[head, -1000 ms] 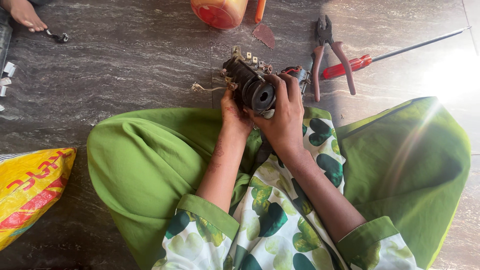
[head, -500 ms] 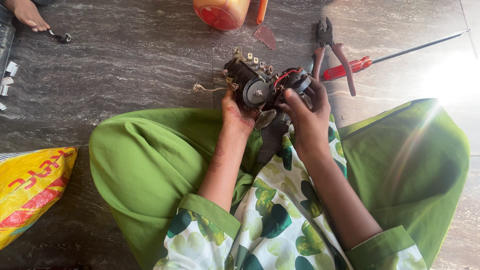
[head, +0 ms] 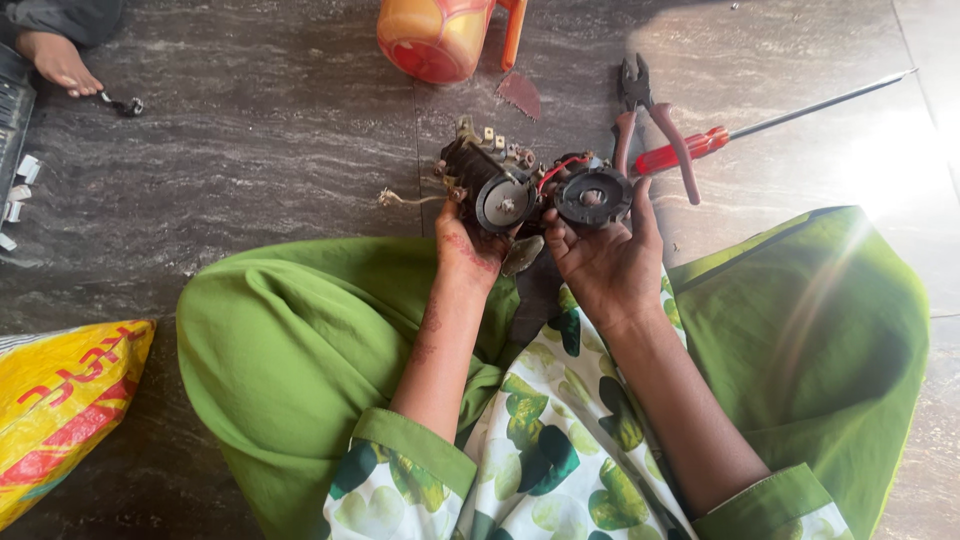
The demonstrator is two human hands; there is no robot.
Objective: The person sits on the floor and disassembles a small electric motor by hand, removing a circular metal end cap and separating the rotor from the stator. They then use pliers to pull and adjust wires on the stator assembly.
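Evidently a small motor is being pulled apart, its dark body (head: 487, 180) gripped in the left hand (head: 468, 250) and the round end cap (head: 592, 197) cradled in the right hand (head: 600, 262), a red wire (head: 553, 169) joining both, so gentle separation is called for

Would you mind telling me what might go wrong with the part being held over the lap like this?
1. The round dark cap in the right hand joins the motor body in the left hand by a thin red wire; pulling them further apart could strain it.
2. Both pieces are held above the floor; a slip could drop them.
3. The loose wire end sticks out bare and might snag.
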